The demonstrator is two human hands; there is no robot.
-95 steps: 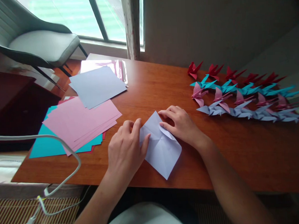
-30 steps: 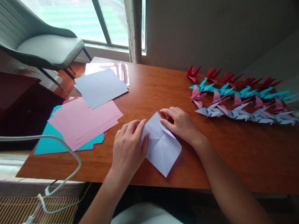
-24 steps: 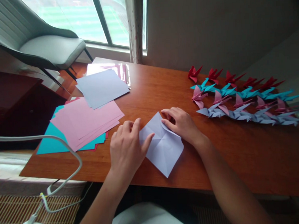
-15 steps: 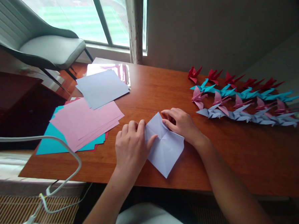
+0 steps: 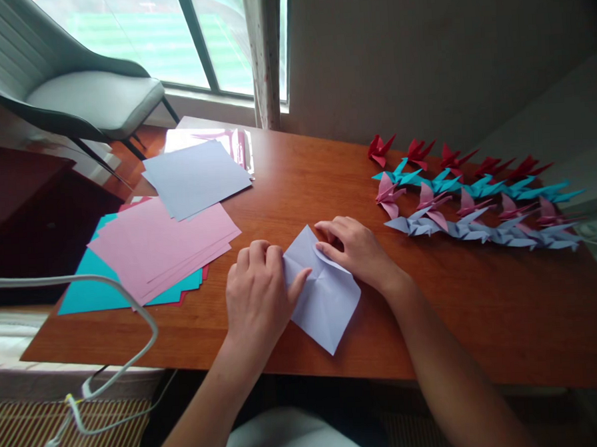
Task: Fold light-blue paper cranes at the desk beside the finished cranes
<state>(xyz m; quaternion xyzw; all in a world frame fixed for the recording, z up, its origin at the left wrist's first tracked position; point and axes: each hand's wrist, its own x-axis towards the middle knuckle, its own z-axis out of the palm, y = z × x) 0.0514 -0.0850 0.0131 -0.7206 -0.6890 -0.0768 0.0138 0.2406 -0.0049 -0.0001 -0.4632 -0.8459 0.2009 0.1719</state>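
A creased pale lavender origami paper lies on the table like a diamond, one corner towards me. My left hand grips its left corner, the thumb on top near the crossing creases and the fingers curled at the edge. With thumb and fingers closed, my right hand pinches the upper right edge, which is lifted and curving inward. The fingertips partly cover that edge. Right of my hands stand rows of folded paper cranes: red, turquoise, pink and lavender.
Left on the wooden table lie pink sheets over turquoise sheets, with red edges showing. Lavender sheets overlap a shiny plastic packet. A white cable crosses the front left; a chair stands beyond.
The upper right edge of the lavender paper curls further inward under my right hand. My left hand keeps its place on the paper. The whole view has shifted slightly.
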